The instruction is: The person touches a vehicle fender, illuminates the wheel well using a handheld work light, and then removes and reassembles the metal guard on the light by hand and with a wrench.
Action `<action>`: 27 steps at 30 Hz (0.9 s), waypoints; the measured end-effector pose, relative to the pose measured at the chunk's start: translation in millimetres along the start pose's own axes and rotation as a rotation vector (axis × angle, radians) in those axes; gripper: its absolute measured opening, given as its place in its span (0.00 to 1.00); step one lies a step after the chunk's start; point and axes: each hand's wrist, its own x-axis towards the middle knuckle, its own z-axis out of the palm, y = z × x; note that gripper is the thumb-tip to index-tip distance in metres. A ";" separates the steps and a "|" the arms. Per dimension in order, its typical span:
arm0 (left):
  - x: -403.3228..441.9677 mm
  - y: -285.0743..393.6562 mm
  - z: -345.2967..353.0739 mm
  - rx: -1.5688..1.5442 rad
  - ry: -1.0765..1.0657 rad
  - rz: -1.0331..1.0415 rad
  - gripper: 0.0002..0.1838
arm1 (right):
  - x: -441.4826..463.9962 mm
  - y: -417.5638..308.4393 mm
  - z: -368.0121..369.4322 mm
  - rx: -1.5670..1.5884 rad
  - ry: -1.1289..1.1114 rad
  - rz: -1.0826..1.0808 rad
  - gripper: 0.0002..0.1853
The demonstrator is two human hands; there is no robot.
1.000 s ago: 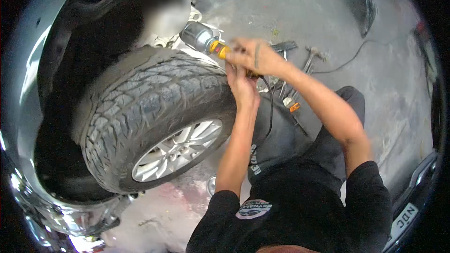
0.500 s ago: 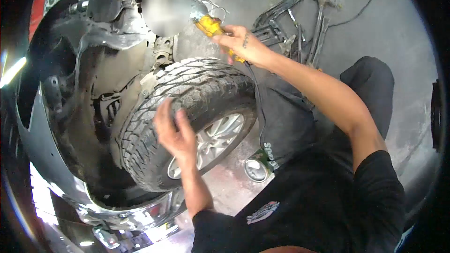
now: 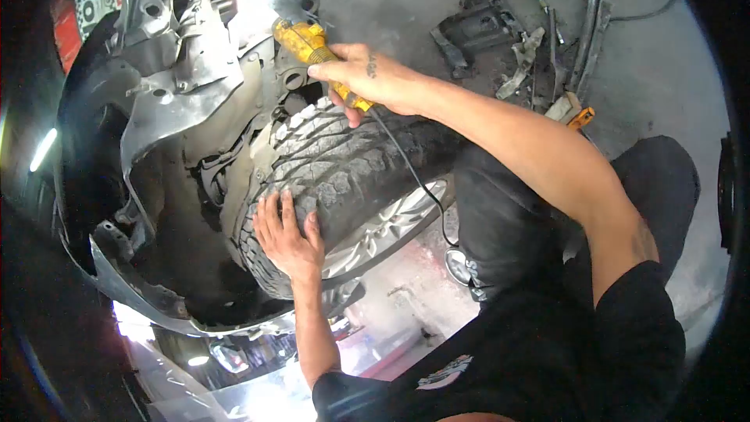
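A yellow corded work light (image 3: 301, 39) is gripped in my right hand (image 3: 363, 78), its bright end toward the metal parts (image 3: 187, 62) inside the wheel arch. My left hand (image 3: 289, 238) lies on the tread of the large tire (image 3: 344, 164), fingers spread, holding nothing. Below the tread, the silver wheel rim (image 3: 383, 234) shows in part. The light's black cord (image 3: 414, 168) hangs down past the rim toward my leg.
Dark car parts (image 3: 480, 27), long metal bars (image 3: 590, 39) and an orange-handled tool (image 3: 581, 118) lie on the floor at the upper right. A can (image 3: 457, 266) stands by my knee. The fender edge (image 3: 148, 316) curves round the wheel arch at left.
My left hand has left the light and come down onto the tire. My right hand has carried the light toward the wheel arch, and the view has shifted, showing more of the metal parts.
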 end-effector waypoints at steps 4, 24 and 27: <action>3.9 4.6 -3.5 -0.012 0.022 0.031 0.28 | 6.2 14.8 -4.4 0.132 0.036 0.003 0.22; 6.5 9.2 0.3 -0.079 0.018 -0.018 0.31 | 26.8 39.2 1.0 0.147 -0.070 -0.089 0.26; 6.0 8.4 0.8 -0.080 0.024 -0.015 0.31 | 24.4 38.7 2.8 0.135 -0.024 -0.086 0.24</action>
